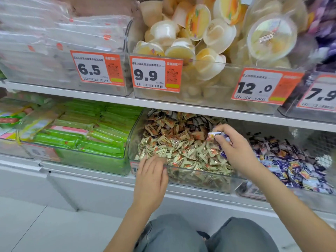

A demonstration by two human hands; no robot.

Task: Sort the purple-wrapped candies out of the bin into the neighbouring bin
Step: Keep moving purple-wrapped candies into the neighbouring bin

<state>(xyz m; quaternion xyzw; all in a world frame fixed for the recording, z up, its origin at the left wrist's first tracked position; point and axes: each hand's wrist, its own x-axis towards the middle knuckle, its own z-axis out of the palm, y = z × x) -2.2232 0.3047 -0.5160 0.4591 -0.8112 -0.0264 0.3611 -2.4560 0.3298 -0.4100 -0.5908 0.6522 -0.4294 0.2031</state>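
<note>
Holding purple candies (224, 140), seemingly several, over middle bin (200, 176).

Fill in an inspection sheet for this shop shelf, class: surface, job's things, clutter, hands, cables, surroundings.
Surface: white lower shelf carrying clear bins.
Job's things: middle bin of beige and orange candies; purple candies pinched in the right hand; neighbouring bin on the right holds purple ones.
Clutter: green packets in the left bin.
Hands: left hand rests open on the bin's front rim; right hand holds candies.
Cables: nothing seen.
Surroundings: jelly cups and price tags above.
</note>
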